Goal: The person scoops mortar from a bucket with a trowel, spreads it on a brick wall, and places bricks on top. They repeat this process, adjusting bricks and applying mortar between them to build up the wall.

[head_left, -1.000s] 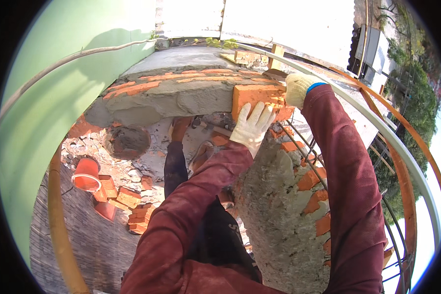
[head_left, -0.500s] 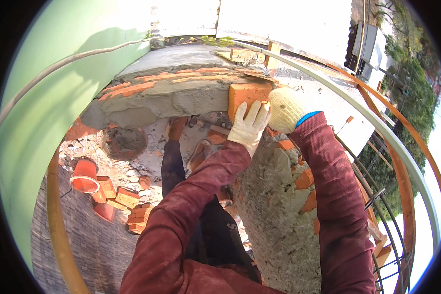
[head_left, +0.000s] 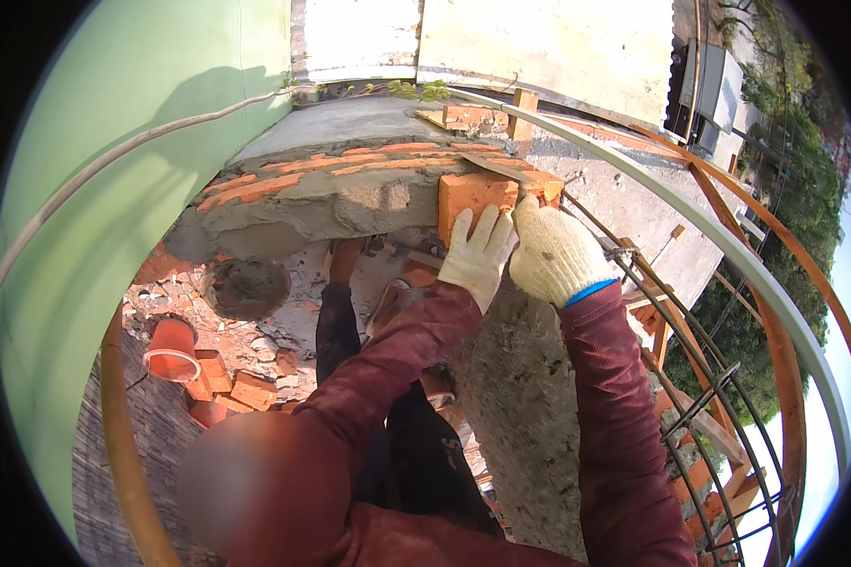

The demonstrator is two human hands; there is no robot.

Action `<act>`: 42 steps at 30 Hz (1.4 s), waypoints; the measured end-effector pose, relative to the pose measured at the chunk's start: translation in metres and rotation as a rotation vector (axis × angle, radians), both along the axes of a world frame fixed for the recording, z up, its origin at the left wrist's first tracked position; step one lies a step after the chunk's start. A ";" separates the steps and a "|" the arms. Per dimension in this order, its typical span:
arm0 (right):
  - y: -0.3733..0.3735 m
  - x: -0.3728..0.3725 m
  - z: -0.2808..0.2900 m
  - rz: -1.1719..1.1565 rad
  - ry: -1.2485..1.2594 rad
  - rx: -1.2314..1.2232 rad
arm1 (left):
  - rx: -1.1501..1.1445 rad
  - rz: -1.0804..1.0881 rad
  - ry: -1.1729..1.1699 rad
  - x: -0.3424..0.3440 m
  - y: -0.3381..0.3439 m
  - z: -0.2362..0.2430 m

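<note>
My left hand (head_left: 479,248), in a pale work glove, lies with its fingers spread against the near face of an orange brick (head_left: 473,193) at the end of the wall. Close beside it, my right hand (head_left: 560,250), gloved too, is closed round the handle of a trowel, which its fingers hide. The trowel's blade (head_left: 494,168) reaches up and left over the top of the brick. More orange brick (head_left: 546,183) shows just right of the blade. To the left, grey mortar (head_left: 321,210) covers the wall's side below its rows of brick.
Below left are a mortar-filled round container (head_left: 246,286), an orange bucket (head_left: 171,348) and loose bricks (head_left: 253,389) among rubble. A bamboo pole (head_left: 123,444) stands nearer. Steel rebar (head_left: 719,378) and a pale curved pole (head_left: 728,213) run along the right. A green wall (head_left: 95,189) rises at left.
My right hand has come down and closer to my left, and the trowel blade has lowered with it. The brick beyond is uncovered. My left hand stays against the brick.
</note>
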State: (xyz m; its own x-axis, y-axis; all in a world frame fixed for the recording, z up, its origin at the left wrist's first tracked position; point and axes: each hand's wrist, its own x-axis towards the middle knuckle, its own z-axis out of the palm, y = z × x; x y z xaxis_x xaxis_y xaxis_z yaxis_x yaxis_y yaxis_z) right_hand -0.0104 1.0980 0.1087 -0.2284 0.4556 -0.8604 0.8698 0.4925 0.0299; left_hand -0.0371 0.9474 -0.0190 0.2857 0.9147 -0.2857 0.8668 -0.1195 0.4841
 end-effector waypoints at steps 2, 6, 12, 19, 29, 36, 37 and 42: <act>-0.003 -0.008 -0.004 0.055 0.107 -0.054 | -0.056 -0.031 -0.015 -0.004 0.000 0.003; -0.034 -0.048 0.013 0.019 0.055 -0.062 | -0.030 -0.043 -0.013 -0.002 0.000 0.002; -0.093 -0.030 0.082 -0.292 0.537 0.003 | 0.158 0.097 -0.158 -0.005 -0.006 -0.017; -0.187 0.053 0.065 -0.873 0.561 0.437 | 0.256 0.155 0.016 -0.060 0.009 -0.011; -0.244 0.077 -0.007 -0.975 0.591 0.437 | 0.188 0.077 0.015 -0.071 0.012 -0.006; -0.239 0.077 -0.020 -1.015 0.599 0.416 | 0.231 0.087 0.022 -0.070 0.015 -0.006; -0.242 0.077 -0.020 -1.036 0.616 0.426 | 0.216 0.082 0.037 -0.070 0.012 -0.005; -0.238 0.078 -0.022 -1.063 0.617 0.402 | 0.270 0.079 0.047 -0.072 0.016 -0.008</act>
State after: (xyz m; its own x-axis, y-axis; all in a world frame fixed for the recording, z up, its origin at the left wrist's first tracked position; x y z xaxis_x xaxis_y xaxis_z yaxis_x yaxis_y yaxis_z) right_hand 0.0673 0.8605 0.0866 0.0951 0.8586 -0.5037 0.7501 -0.3945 -0.5308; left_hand -0.1092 0.9638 -0.0275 0.2025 0.9785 -0.0397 0.8994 -0.1698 0.4028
